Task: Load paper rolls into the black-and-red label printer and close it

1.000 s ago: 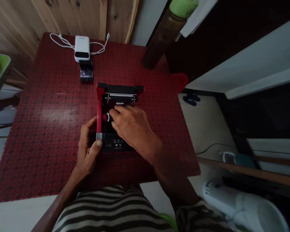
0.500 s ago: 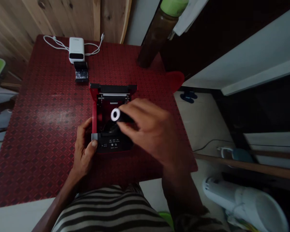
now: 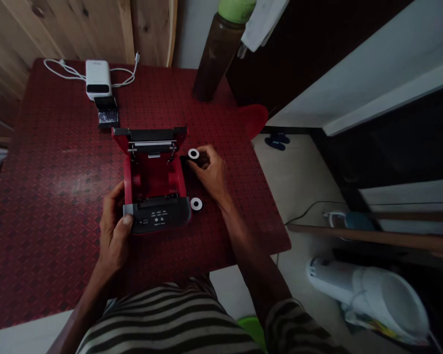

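Note:
A small red and black printer sits open on the red table, its lid tipped back and its red bay showing nothing inside. My left hand grips the printer's front left corner, thumb on the grey trim. My right hand rests on the table just right of the printer, fingers curled around a dark roller with a white round end. A second white disc lies on the table by the printer's front right corner, apart from my hand.
A white power bank with a white cable and a small black block lie at the table's far left. A tall dark bottle with a green cap stands at the far edge. A white fan lies on the floor to the right.
My right hand lifted the roller out of the printer's bay and carried it right, down to the table beside the printer. The left hand kept its hold. The view shifted right.

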{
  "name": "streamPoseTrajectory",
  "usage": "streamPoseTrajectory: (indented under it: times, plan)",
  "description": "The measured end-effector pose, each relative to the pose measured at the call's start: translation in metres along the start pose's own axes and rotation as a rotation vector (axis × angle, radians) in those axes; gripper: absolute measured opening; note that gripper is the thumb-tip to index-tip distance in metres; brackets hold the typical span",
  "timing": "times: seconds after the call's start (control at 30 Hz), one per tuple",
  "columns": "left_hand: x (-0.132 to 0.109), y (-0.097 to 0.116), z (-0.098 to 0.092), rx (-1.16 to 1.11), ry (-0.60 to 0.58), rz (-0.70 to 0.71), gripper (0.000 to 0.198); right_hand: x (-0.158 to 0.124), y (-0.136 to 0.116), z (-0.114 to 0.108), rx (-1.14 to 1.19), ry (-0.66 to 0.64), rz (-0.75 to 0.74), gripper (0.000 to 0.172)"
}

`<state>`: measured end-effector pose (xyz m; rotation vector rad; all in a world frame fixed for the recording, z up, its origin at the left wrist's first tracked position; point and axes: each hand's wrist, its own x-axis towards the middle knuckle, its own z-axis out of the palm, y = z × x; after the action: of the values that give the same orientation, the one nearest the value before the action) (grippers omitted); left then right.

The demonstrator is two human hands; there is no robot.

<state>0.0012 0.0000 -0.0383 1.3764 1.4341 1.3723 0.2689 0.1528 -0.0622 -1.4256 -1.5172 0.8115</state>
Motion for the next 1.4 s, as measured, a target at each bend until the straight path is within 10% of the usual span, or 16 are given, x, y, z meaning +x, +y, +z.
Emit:
streamPoseTrajectory:
  times: [0.3, 0.53, 0.7, 0.87, 1.0, 1.17, 1.4]
  plan:
    - [0.000, -0.001, -0.003, 0.057, -0.016, -0.006, 0.076, -0.011, -0.001, -0.016, -0.070, -0.075, 0.026, 0.045]
    - [0.000, 0.000, -0.002, 0.031, -0.023, 0.009, 0.072, -0.095, -0.023, -0.070, -0.122, -0.223, 0.144, 0.030]
    - [0.000, -0.003, 0.001, 0.030, 0.022, -0.016, 0.079, -0.127, -0.029, -0.043, -0.058, -0.192, 0.133, 0.048]
    - [-0.001, 0.000, 0.000, 0.029, -0.009, 0.005, 0.072, -0.122, -0.026, -0.030, 0.036, -0.123, 0.098, 0.028]
    - [-0.002, 0.001, 0.000, -0.022, -0.031, -0.002, 0.068, -0.112, -0.057, -0.074, 0.084, -0.148, 0.098, 0.029]
    - [-0.003, -0.002, 0.003, -0.028, -0.007, -0.007, 0.068, -0.081, -0.127, -0.122, 0.105, -0.476, -0.219, 0.036]
    - [-0.004, -0.003, 0.002, -0.037, -0.044, 0.010, 0.068, -0.031, -0.156, -0.045, -0.318, -0.689, -0.406, 0.034]
